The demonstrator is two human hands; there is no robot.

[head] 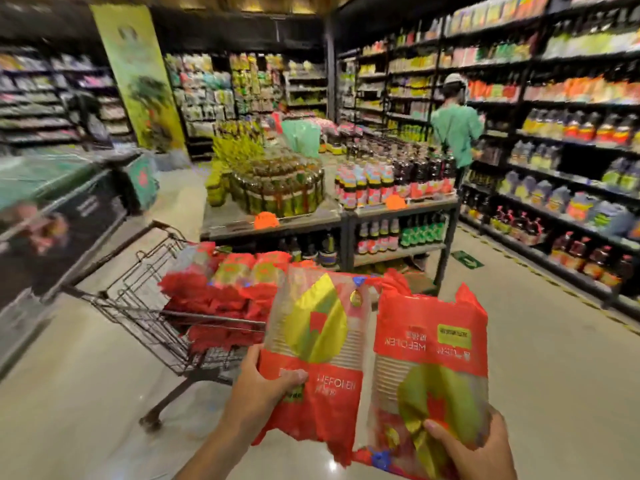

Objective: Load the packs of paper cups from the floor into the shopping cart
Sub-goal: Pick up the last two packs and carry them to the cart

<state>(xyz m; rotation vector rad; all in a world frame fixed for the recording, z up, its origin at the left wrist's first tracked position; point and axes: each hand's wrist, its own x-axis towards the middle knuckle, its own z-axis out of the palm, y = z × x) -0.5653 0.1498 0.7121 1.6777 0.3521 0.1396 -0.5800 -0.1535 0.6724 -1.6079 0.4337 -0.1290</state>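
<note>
1. Holding one red pack of cups at the lower middle, the left hand grips its bottom.
2. The right hand squeezes another pack, lower right.
3. The shopping cart, middle left, holds more red packs.

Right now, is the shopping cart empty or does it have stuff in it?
It has stuff in it: the shopping cart already holds a pile of red packs inside its wire basket.

shelf goods blurred, cart front hidden by packs, forearms cut off below
</note>
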